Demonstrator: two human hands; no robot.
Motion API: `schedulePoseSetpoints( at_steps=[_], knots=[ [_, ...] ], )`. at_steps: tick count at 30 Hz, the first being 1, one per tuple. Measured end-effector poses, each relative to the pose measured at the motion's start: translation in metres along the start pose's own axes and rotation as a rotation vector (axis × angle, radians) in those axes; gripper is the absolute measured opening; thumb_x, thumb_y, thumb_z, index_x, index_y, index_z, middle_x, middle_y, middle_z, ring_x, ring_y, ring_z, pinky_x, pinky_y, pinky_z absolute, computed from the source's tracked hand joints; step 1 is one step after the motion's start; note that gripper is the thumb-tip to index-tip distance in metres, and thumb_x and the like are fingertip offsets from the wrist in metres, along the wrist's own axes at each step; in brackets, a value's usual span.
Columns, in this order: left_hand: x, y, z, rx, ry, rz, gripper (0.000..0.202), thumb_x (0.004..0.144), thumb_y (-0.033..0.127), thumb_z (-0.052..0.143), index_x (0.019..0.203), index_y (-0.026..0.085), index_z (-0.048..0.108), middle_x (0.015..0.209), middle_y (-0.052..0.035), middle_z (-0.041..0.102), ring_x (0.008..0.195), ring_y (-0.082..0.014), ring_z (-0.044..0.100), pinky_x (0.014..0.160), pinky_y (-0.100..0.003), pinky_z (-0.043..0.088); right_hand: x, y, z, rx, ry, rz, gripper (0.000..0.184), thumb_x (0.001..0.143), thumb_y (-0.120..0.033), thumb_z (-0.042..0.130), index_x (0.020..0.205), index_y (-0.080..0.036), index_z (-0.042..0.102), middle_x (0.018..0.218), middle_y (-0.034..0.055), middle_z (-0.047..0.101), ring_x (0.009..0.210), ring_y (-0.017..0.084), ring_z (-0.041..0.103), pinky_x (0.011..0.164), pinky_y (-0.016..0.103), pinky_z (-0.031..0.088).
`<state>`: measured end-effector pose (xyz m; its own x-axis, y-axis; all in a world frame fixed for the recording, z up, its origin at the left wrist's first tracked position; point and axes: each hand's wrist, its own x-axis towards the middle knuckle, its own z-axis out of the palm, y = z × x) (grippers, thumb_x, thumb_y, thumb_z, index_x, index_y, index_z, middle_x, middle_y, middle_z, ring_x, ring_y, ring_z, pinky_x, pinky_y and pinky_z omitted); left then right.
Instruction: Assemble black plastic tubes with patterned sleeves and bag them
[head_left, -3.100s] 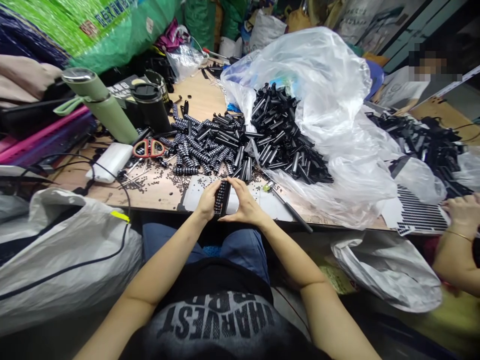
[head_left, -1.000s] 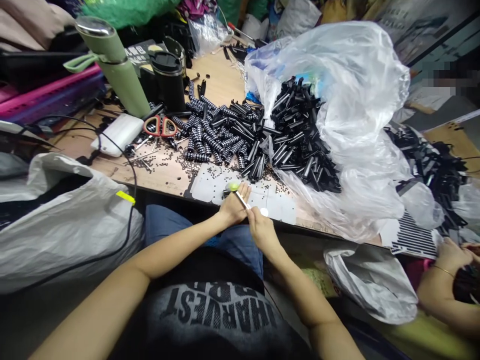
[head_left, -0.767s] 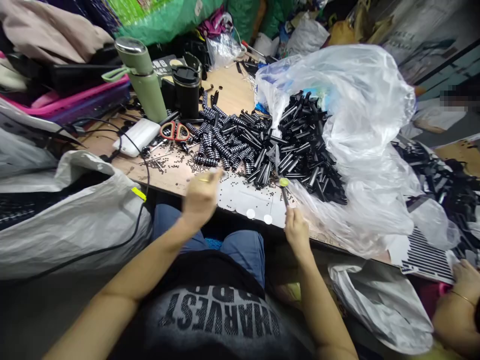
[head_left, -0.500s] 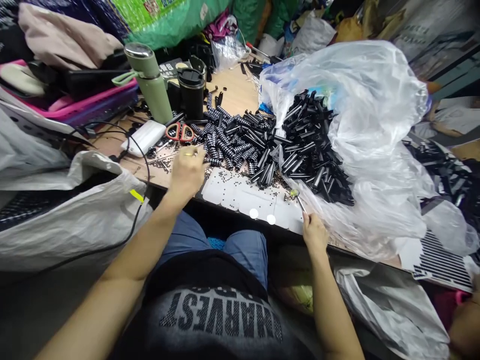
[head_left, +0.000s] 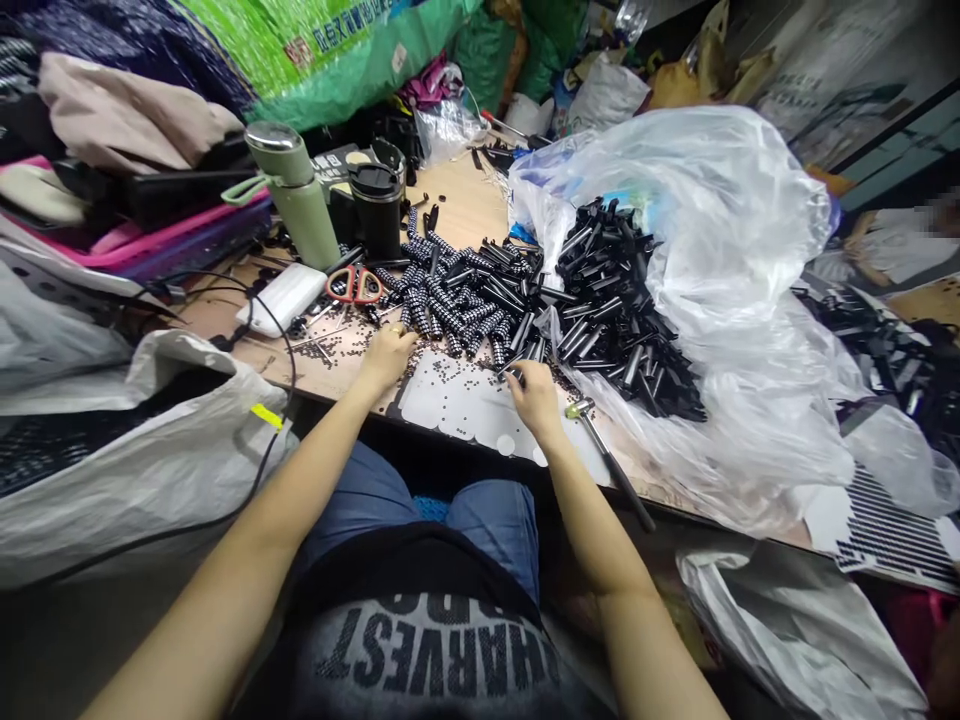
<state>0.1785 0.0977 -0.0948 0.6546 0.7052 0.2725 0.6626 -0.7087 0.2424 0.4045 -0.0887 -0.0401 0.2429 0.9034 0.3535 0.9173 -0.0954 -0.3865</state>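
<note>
Spilling from the mouth of the clear plastic bag (head_left: 750, 220) at right centre: heap of black tubes (head_left: 600, 300), with something blue visible behind. Alongside, at table centre: loose pile of black-and-white beaded pieces (head_left: 454, 300). In the pink-rimmed basket (head_left: 157, 240) at far left: a pale item and dark goods, with beige cloth (head_left: 127, 120) above. In the open woven sack (head_left: 105, 520) at lower left: dark contents, too dim to identify. Behind the beaded pile: lidded green flask (head_left: 300, 205), tilted in view, and lidded black cup (head_left: 379, 215); contents hidden. Left hand (head_left: 389, 353): fingers bent, at the near left border of the beaded pile; pinch on any piece not discernible. Right hand (head_left: 535, 395): fingers curled, tips at dark parts along the front of the tube heap; firm hold impossible to confirm. Between both hands: white sheet (head_left: 480, 410), strewn with loose beads (head_left: 450, 375). Just right of the right hand: hammer (head_left: 619, 470), handle overhanging the table edge. Left of the beaded pile: red-handled scissors (head_left: 355, 285) and white box (head_left: 281, 300). Across the woven sack: black cable (head_left: 289, 345).
</note>
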Motion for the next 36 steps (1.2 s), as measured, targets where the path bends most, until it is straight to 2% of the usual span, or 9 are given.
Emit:
schedulePoseSetpoints(
  at_steps=[4, 8, 11, 14, 18, 21, 29, 33, 36],
  knots=[
    [-0.003, -0.015, -0.003, 0.0, 0.07, -0.156, 0.028, 0.091, 0.025, 0.044, 0.104, 0.015, 0.066, 0.107, -0.0163, 0.057, 0.099, -0.0304, 0.05, 0.084, -0.041, 0.042, 0.072, -0.048, 0.04, -0.042, -0.091, -0.098, 0.018, 0.094, -0.027, 0.048, 0.099, -0.018, 0.063, 0.103, 0.0105, 0.064, 0.099, 0.025, 0.051, 0.087, 0.038, 0.044],
    [0.021, -0.004, -0.012, -0.005, 0.19, -0.313, 0.039, 0.092, 0.038, 0.043, 0.115, 0.012, 0.06, 0.115, -0.0198, 0.056, 0.108, -0.0343, 0.048, 0.09, -0.045, 0.041, 0.111, -0.082, 0.066, -0.132, -0.07, -0.101, 0.022, 0.095, -0.03, 0.046, 0.094, -0.016, 0.063, 0.099, 0.0115, 0.06, 0.097, 0.025, 0.048, 0.084, 0.037, 0.044],
    [0.052, 0.013, -0.015, -0.056, 0.194, -0.421, 0.05, 0.091, 0.045, 0.044, 0.127, 0.01, 0.05, 0.117, -0.0228, 0.054, 0.113, -0.0362, 0.047, 0.092, -0.046, 0.041, 0.111, -0.08, 0.064, -0.108, -0.024, -0.084, 0.022, 0.095, -0.03, 0.046, 0.097, -0.016, 0.062, 0.101, 0.0108, 0.06, 0.098, 0.024, 0.049, 0.087, 0.036, 0.043],
    [0.072, 0.03, -0.009, -0.104, 0.11, -0.483, 0.048, 0.089, 0.043, 0.048, 0.118, 0.006, 0.054, 0.115, -0.0258, 0.054, 0.111, -0.0379, 0.049, 0.091, -0.047, 0.042, 0.094, -0.054, 0.047, -0.079, -0.004, -0.035, 0.018, 0.093, -0.028, 0.05, 0.097, -0.017, 0.063, 0.101, 0.0104, 0.061, 0.097, 0.025, 0.049, 0.089, 0.037, 0.043],
    [0.065, 0.049, 0.004, -0.122, 0.101, -0.436, 0.033, 0.09, 0.027, 0.044, 0.11, 0.003, 0.056, 0.11, -0.0246, 0.056, 0.106, -0.0339, 0.053, 0.09, -0.043, 0.045, 0.067, -0.017, 0.025, -0.054, 0.058, 0.028, 0.015, 0.091, -0.029, 0.052, 0.094, -0.019, 0.062, 0.098, 0.0096, 0.062, 0.096, 0.025, 0.05, 0.089, 0.038, 0.043],
    [0.048, 0.057, 0.005, -0.158, 0.143, -0.378, 0.038, 0.091, 0.022, 0.042, 0.122, 0.002, 0.051, 0.11, -0.0232, 0.056, 0.1, -0.031, 0.057, 0.088, -0.041, 0.047, 0.051, -0.007, 0.021, -0.031, 0.067, 0.026, 0.013, 0.091, -0.03, 0.052, 0.092, -0.02, 0.062, 0.097, 0.009, 0.062, 0.095, 0.025, 0.051, 0.088, 0.039, 0.043],
    [0.015, 0.08, 0.012, -0.291, 0.368, -0.122, 0.045, 0.094, 0.015, 0.039, 0.138, 0.009, 0.042, 0.116, -0.0182, 0.058, 0.105, -0.0247, 0.058, 0.092, -0.037, 0.049, 0.059, -0.037, 0.038, 0.122, 0.055, -0.063, 0.012, 0.091, -0.03, 0.053, 0.09, -0.02, 0.061, 0.094, 0.0075, 0.063, 0.093, 0.023, 0.052, 0.087, 0.037, 0.043],
    [0.009, 0.089, 0.023, -0.306, 0.35, -0.035, 0.046, 0.092, 0.011, 0.038, 0.137, 0.009, 0.043, 0.114, -0.0178, 0.059, 0.107, -0.0256, 0.057, 0.094, -0.041, 0.049, 0.069, -0.041, 0.038, 0.123, 0.068, -0.056, 0.013, 0.091, -0.031, 0.052, 0.089, -0.021, 0.061, 0.094, 0.007, 0.063, 0.092, 0.023, 0.053, 0.087, 0.037, 0.043],
    [0.006, 0.086, 0.02, -0.314, 0.287, -0.008, 0.047, 0.091, 0.007, 0.037, 0.137, 0.008, 0.043, 0.11, -0.0175, 0.059, 0.103, -0.0261, 0.057, 0.092, -0.042, 0.049, 0.071, -0.032, 0.033, 0.114, 0.068, -0.026, 0.016, 0.091, -0.034, 0.054, 0.089, -0.021, 0.061, 0.093, 0.0068, 0.063, 0.092, 0.023, 0.053, 0.086, 0.037, 0.043]
  ],
)
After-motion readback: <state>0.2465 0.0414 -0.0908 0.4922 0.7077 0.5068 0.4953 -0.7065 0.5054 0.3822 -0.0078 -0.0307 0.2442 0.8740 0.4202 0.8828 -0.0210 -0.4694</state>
